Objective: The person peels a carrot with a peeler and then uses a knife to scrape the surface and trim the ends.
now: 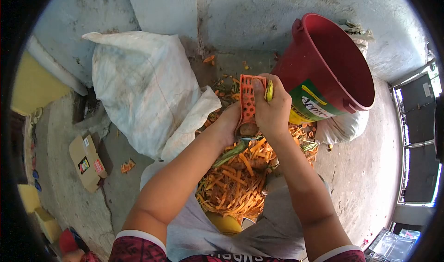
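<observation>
Both my hands meet over a heap of orange peelings (231, 188). Between them stands an orange plastic piece with slots and round holes (248, 98). My left hand (229, 121) closes around its left side, the fingers hidden behind it. My right hand (274, 109) is closed at its right edge, thumb against the plastic, with a small yellow object (269, 90) among the fingers. A brownish, rounded vegetable end (249, 130) shows at the plastic's lower end. Just beneath lies a green stalk (231, 155) on the peelings.
A large white sack (134, 86) slumps at the left by the wall. At the right a dark red bucket (296, 54) leans on a white sack (342, 129). A flattened cardboard box (87, 162) lies on the floor at left. Part of a yellow container (224, 223) shows between my legs.
</observation>
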### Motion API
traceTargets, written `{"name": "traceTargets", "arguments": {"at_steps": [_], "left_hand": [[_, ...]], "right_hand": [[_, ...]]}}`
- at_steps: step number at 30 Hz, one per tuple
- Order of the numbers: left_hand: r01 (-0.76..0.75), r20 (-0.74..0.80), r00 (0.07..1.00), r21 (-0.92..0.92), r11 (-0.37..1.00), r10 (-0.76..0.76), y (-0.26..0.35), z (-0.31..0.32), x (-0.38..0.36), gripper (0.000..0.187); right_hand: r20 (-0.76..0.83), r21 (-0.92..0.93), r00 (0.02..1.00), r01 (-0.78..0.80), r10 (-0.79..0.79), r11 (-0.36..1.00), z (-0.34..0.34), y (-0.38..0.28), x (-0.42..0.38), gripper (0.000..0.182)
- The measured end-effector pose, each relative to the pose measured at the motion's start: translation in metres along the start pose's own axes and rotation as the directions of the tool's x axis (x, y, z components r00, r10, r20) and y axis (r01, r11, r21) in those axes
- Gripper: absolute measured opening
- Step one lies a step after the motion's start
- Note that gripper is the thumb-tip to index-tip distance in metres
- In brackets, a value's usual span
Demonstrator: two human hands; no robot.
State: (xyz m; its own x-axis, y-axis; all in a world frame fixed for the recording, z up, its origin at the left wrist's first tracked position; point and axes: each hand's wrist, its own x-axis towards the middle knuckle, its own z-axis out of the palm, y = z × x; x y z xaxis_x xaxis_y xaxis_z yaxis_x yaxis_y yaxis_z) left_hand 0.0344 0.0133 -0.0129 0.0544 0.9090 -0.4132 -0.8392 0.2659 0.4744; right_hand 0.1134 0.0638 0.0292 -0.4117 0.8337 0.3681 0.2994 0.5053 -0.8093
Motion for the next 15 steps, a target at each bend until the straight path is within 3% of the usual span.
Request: {"name": "traceTargets", "arguments": {"at_steps": [3, 6, 15], "left_hand": [[-0.013, 0.043, 0.999, 0.019, 1.000, 0.012, -0.004, -0.010, 0.006, 0.024], [-0.032, -0.044, 0.999, 0.022, 0.999, 0.033, -0.001, 0.002, -0.001, 0.024], [-0.003, -0.030, 1.000, -0.010, 1.000, 0.002, -0.003, 0.000, 0.001, 0.024]], "right_hand": [[0.009, -0.022, 1.000, 0.005, -0.004, 1.000, 0.001, 0.001, 0.000, 0.016], [0.011, 0.000, 1.000, -0.015, 0.015, 1.000, 0.001, 0.001, 0.000, 0.016], [0.031, -0.015, 0.999, -0.034, 0.035, 0.999, 0.003, 0.002, 0.000, 0.016]]}}
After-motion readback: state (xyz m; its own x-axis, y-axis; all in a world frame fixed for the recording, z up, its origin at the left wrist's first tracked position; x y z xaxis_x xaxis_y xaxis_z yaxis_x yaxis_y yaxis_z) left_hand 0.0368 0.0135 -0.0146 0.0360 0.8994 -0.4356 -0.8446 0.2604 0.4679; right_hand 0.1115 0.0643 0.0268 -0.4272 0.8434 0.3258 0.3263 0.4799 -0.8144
